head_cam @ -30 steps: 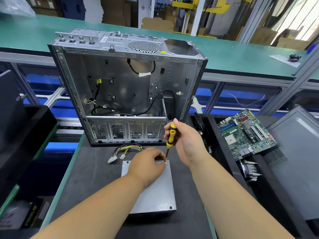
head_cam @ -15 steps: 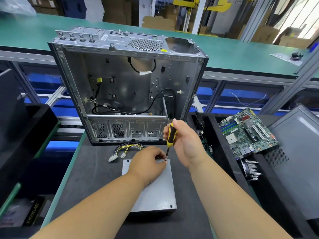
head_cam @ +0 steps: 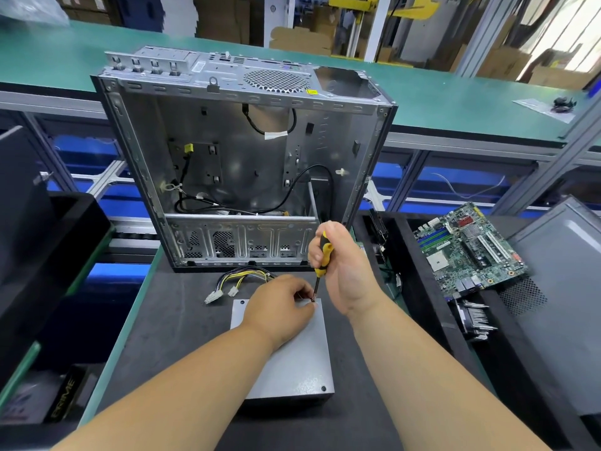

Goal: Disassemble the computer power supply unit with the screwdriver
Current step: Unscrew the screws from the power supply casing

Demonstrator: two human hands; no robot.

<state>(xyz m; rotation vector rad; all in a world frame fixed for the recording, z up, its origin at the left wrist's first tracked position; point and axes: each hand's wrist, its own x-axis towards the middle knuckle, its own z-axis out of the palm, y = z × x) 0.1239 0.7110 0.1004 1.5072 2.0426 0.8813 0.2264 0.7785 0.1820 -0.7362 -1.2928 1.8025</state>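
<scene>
Power supply (head_cam: pixel 292 362) lies flat on the dark surface (head_cam: pixel 169 336), grey lid up, just in front of the open computer case (head_cam: pixel 240 164). Its cable bundle (head_cam: pixel 240 279) of yellow and black wires runs out from the far edge toward the left, white plugs resting on the surface between the supply and the case.

Right hand (head_cam: pixel 346 268): grip closed around the yellow-and-black handle of the screwdriver (head_cam: pixel 320 262), fingers wrapped, thumb side toward the camera. Shaft is close to upright, tilted slightly, tip down at the far right corner of the lid.

Left hand (head_cam: pixel 279 307): rests on the far part of the lid, fingers curled right next to the screwdriver tip. Looks like fingertips pinching at the tip or the screw there, but can't tell what exactly they have hold of, too small.

One screw (head_cam: pixel 323 388) visible in the near right corner of the lid, seated.

Case stands on its side, side panel off, inside facing the camera, black cables loose inside.

Right of the work area: green motherboard (head_cam: pixel 468 252) lying tilted in a black tray (head_cam: pixel 419 288), a finned heatsink (head_cam: pixel 473 320) just below it. Grey panel (head_cam: pixel 566 288) at the far right. Green bench (head_cam: pixel 455 102) runs across behind the case.
</scene>
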